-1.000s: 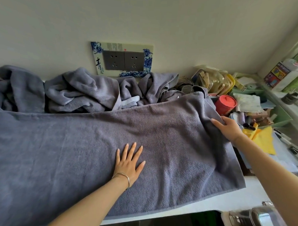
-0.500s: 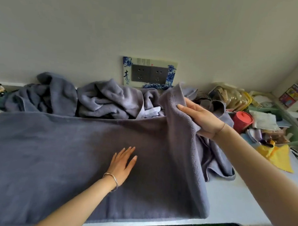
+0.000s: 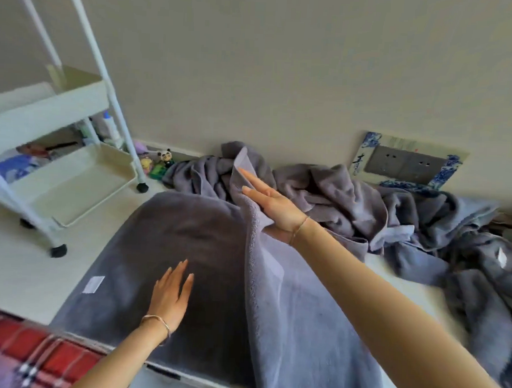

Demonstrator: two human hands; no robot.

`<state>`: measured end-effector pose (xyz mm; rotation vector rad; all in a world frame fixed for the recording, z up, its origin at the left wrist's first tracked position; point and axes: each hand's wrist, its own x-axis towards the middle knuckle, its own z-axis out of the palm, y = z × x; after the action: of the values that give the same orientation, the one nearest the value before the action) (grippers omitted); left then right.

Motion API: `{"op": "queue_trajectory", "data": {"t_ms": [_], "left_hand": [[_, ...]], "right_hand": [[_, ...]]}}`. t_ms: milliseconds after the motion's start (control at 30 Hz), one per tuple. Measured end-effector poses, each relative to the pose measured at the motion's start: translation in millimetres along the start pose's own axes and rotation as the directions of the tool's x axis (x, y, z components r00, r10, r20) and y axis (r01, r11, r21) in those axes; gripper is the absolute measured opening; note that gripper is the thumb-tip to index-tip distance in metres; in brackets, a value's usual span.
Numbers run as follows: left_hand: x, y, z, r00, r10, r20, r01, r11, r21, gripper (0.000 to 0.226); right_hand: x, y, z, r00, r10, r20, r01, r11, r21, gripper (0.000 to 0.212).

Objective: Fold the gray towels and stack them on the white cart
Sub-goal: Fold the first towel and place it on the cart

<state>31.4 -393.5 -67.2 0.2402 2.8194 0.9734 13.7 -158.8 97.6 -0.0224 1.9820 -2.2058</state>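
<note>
1. Gray towel (image 3: pixel 164 248) lies on the near middle of the desk (image 3: pixel 16 271). Its left part is flat, with a white label (image 3: pixel 94 284) near the left edge.
2. The right part of this towel stands raised and folded toward the left. Its paler side faces near and drapes down to the near edge of the desk.
3. Left hand (image 3: pixel 171 295): spread flat, palm down, fingers straight, pressing on the flat part just left of the raised fold. Thin bracelet (image 3: pixel 158 321) on the wrist.
4. Right hand (image 3: pixel 273 206): fingers straight, pointing far-left, laid against the raised edge of the towel, and a corner of cloth sticks up past the fingertips. The thumb is hidden behind the cloth, so I cannot tell whether it pinches.
5. Pile of gray towels (image 3: pixel 336 197) is crumpled along the far wall, spreading from behind the right hand out to the right.
6. White cart (image 3: pixel 47 111) stands far left with its wheels on the same pale surface, left of the flat towel and apart from it.
7. Small items: a panda figurine (image 3: pixel 165 157) sits between the cart and the pile, a socket plate (image 3: pixel 405 165) is on the wall above the pile, and a red plaid cloth (image 3: pixel 22 353) lies in the near left corner.
</note>
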Motion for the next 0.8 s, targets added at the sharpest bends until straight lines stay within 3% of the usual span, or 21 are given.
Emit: {"op": "queue_trajectory", "data": {"t_ms": [100,233,367,500,567,667,800], "left_hand": [[8,-32,-12,0.999,-0.038,-0.027,0.04,0.996,0.077,0.05],[16,-64,-16,0.998,-0.05,-0.044,0.058,0.98,0.188,0.089],[16,-79,-12,0.998,-0.063,0.014,0.057,0.959,0.277,0.103],[6,-78,-5,0.997,-0.056,0.045,0.038,0.94,0.34,0.091],[-2,-76,0,0.997,-0.029,0.074,-0.003,0.915,0.403,0.074],[-12,-71,8,0.995,-0.015,0.094,-0.027,0.904,0.426,0.055],[-15,-67,15,0.997,-0.012,0.078,-0.019,0.92,0.391,0.076]], "right_hand": [[44,38,38,0.993,0.099,-0.063,-0.108,0.981,-0.164,0.045],[51,98,47,0.95,0.242,-0.196,-0.29,0.917,-0.273,0.04],[28,158,17,0.912,0.109,-0.394,-0.368,0.64,-0.674,0.037],[-12,198,-17,0.962,0.009,-0.273,-0.259,0.354,-0.899,0.056],[-32,205,-32,0.961,-0.03,-0.274,-0.254,0.291,-0.923,0.07],[-48,210,-46,0.951,-0.077,-0.299,-0.269,0.269,-0.925,0.071],[-53,201,-37,0.91,-0.187,-0.369,-0.263,0.425,-0.866,0.043]]}}
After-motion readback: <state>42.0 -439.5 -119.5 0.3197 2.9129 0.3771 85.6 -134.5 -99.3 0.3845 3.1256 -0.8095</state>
